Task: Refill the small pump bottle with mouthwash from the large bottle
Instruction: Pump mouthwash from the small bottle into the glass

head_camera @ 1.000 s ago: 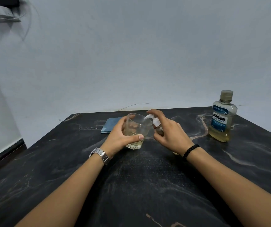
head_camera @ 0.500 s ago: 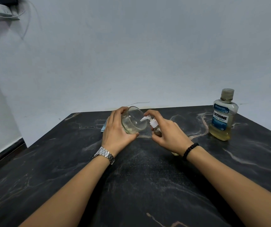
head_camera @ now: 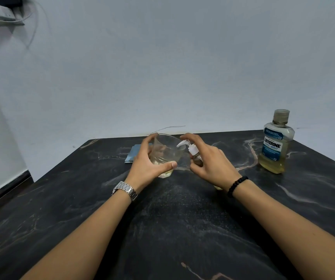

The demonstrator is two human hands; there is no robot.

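Curled around the clear glass cup, my left hand holds it by the wall, thumb across the near side and fingers round the far side, tipped a little toward the other hand. My right hand grips the small pump bottle just beside the cup, forefinger arched over its white pump head, whose nozzle points over the cup's rim. A shallow pool of pale yellow liquid sits in the cup's bottom. I judge I am pumping the bottle's leftovers into the cup before refilling, though most of the bottle is hidden behind my fingers, so I cannot tell how much it holds.

To do this well, I would keep the nozzle inside the rim, hold the cup steady against the table, and press in full, slow strokes so nothing sprays the marble.

Well off to the right of both hands stands the large bottle of mouthwash, capped and upright. Just beyond the left hand lies a blue cloth, handy for drips.
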